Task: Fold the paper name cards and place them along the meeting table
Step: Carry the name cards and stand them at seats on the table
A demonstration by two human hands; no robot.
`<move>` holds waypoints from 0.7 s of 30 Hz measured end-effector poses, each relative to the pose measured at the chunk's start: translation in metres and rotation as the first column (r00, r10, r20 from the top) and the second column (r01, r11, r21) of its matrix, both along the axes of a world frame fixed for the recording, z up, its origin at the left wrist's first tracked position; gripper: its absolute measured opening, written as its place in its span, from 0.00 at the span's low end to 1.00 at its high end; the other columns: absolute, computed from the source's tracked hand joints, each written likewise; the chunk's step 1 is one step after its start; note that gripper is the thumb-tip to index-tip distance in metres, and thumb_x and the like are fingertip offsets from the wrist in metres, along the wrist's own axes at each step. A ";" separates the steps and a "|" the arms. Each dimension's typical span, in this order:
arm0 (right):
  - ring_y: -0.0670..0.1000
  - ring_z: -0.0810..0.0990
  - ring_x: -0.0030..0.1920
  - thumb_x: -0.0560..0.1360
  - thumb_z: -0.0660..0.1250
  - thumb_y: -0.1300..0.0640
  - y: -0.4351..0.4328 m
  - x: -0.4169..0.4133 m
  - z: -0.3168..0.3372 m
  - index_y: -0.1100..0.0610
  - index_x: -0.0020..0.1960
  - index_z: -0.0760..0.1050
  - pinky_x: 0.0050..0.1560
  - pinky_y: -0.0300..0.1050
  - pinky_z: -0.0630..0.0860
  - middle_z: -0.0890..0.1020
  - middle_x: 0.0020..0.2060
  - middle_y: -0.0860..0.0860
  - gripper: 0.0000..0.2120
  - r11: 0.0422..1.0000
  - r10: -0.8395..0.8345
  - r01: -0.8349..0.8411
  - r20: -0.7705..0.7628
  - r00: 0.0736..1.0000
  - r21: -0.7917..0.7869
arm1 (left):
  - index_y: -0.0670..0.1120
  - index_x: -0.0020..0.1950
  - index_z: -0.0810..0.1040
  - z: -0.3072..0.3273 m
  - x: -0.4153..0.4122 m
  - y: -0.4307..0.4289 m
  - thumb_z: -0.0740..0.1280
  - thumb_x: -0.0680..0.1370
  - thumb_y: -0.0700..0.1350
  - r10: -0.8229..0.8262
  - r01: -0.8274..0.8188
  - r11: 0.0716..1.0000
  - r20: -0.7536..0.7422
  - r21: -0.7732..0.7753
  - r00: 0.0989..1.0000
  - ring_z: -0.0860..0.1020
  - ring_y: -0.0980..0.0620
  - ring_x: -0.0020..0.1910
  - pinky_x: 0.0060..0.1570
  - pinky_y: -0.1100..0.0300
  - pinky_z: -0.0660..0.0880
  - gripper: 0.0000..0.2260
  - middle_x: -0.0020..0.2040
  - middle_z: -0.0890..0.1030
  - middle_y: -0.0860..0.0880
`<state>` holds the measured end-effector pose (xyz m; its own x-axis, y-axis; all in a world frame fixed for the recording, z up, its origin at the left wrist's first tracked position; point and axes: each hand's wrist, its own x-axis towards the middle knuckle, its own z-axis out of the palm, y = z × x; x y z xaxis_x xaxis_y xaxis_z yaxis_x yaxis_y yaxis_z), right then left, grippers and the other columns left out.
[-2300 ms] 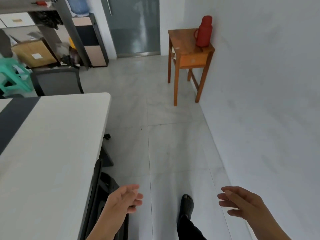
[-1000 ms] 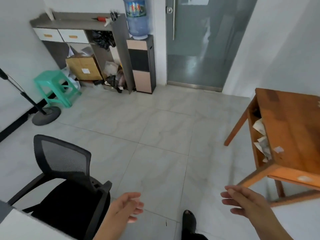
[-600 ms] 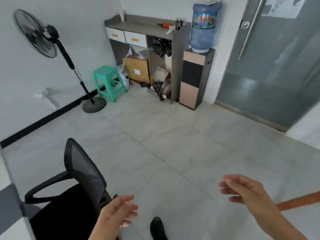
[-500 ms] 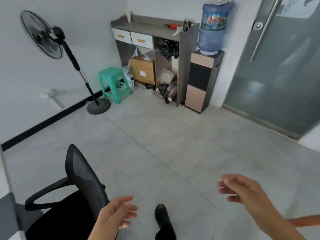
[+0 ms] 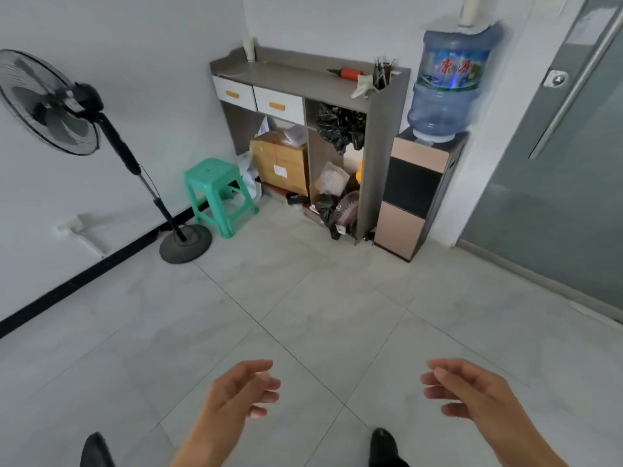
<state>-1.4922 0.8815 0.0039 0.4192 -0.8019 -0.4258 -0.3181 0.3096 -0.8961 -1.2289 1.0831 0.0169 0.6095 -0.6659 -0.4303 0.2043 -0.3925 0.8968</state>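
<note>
left hand [image 5: 236,392] and right hand [image 5: 472,390] low in frame, both loosely open and empty, fan [image 5: 50,102] upper left, shelf [image 5: 381,156] top centre

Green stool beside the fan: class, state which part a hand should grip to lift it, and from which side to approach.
Probably the seat rim of the green stool, from above on its open near side. It stands upright, its flat seat tops splayed legs, and the fan base and cardboard box flank it, with the wall behind.
</note>
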 end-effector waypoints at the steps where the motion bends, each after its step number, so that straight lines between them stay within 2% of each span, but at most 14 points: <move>1: 0.52 0.86 0.39 0.76 0.66 0.64 -0.016 0.014 -0.005 0.59 0.48 0.82 0.40 0.48 0.77 0.87 0.40 0.55 0.06 1.000 0.004 -0.004 -0.009 1.000 0.011 | 0.43 0.52 0.81 -0.002 0.014 -0.015 0.65 0.67 0.47 0.005 -0.005 1.000 -0.002 0.003 1.000 0.84 0.48 0.38 0.38 0.55 0.76 0.16 0.41 0.86 0.43; 4: 0.52 0.86 0.38 0.76 0.66 0.64 -0.071 0.057 -0.019 0.60 0.48 0.82 0.40 0.48 0.76 0.87 0.39 0.55 0.06 0.999 0.019 -0.018 -0.035 0.999 0.034 | 0.42 0.52 0.81 -0.007 0.057 -0.061 0.67 0.66 0.48 0.051 -0.051 0.998 -0.011 0.023 0.999 0.83 0.48 0.38 0.38 0.55 0.76 0.18 0.41 0.86 0.43; 7: 0.53 0.86 0.38 0.76 0.66 0.64 -0.140 0.113 -0.028 0.60 0.48 0.82 0.40 0.48 0.77 0.87 0.39 0.55 0.06 0.999 0.039 -0.039 -0.018 0.999 0.037 | 0.43 0.51 0.81 -0.012 0.104 -0.116 0.70 0.60 0.54 0.107 -0.107 0.994 -0.012 0.011 0.994 0.83 0.47 0.37 0.36 0.55 0.76 0.23 0.40 0.86 0.42; 8: 0.53 0.86 0.38 0.76 0.66 0.64 -0.166 0.133 -0.028 0.60 0.48 0.82 0.40 0.48 0.77 0.87 0.39 0.55 0.06 0.999 0.045 -0.044 -0.020 0.999 0.032 | 0.42 0.51 0.81 -0.012 0.120 -0.135 0.71 0.62 0.52 0.124 -0.124 0.992 -0.010 0.018 0.992 0.83 0.47 0.37 0.36 0.55 0.75 0.21 0.40 0.86 0.42; 11: 0.52 0.86 0.37 0.76 0.66 0.64 -0.235 0.197 -0.017 0.61 0.48 0.82 0.39 0.48 0.76 0.87 0.38 0.55 0.06 0.994 0.104 -0.104 -0.007 0.995 0.039 | 0.40 0.53 0.80 -0.002 0.165 -0.191 0.68 0.76 0.41 0.157 -0.157 0.988 -0.007 0.000 0.988 0.83 0.46 0.38 0.38 0.54 0.75 0.08 0.41 0.86 0.41; 12: 0.52 0.86 0.37 0.76 0.66 0.63 -0.256 0.220 -0.012 0.61 0.48 0.82 0.39 0.48 0.76 0.87 0.38 0.55 0.06 0.991 0.132 -0.131 -0.007 0.991 0.037 | 0.39 0.53 0.80 0.001 0.180 -0.208 0.67 0.77 0.39 0.175 -0.175 0.985 -0.005 -0.010 0.985 0.83 0.45 0.39 0.38 0.54 0.75 0.07 0.42 0.86 0.40; 15: 0.52 0.86 0.42 0.77 0.66 0.59 -0.310 0.286 0.006 0.58 0.49 0.82 0.42 0.47 0.76 0.87 0.40 0.52 0.06 0.976 0.218 -0.218 -0.004 0.976 0.012 | 0.41 0.52 0.81 0.005 0.220 -0.248 0.68 0.72 0.44 0.239 -0.238 0.971 0.029 -0.026 0.971 0.84 0.47 0.38 0.36 0.57 0.76 0.11 0.42 0.86 0.40; 17: 0.52 0.86 0.43 0.77 0.66 0.58 -0.337 0.327 0.017 0.56 0.49 0.82 0.44 0.48 0.77 0.87 0.41 0.52 0.06 0.958 0.287 -0.287 0.008 0.958 -0.011 | 0.41 0.52 0.81 0.002 0.246 -0.268 0.67 0.77 0.40 0.267 -0.266 0.964 0.020 -0.018 0.964 0.84 0.47 0.38 0.37 0.56 0.76 0.06 0.44 0.85 0.39; 21: 0.51 0.86 0.42 0.77 0.66 0.59 -0.381 0.402 0.015 0.57 0.50 0.82 0.46 0.50 0.77 0.87 0.41 0.52 0.06 0.942 0.336 -0.336 0.011 0.942 -0.024 | 0.41 0.52 0.81 -0.011 0.308 -0.304 0.62 0.79 0.36 0.295 -0.296 0.955 0.013 0.025 0.955 0.84 0.45 0.39 0.38 0.54 0.76 0.08 0.44 0.85 0.39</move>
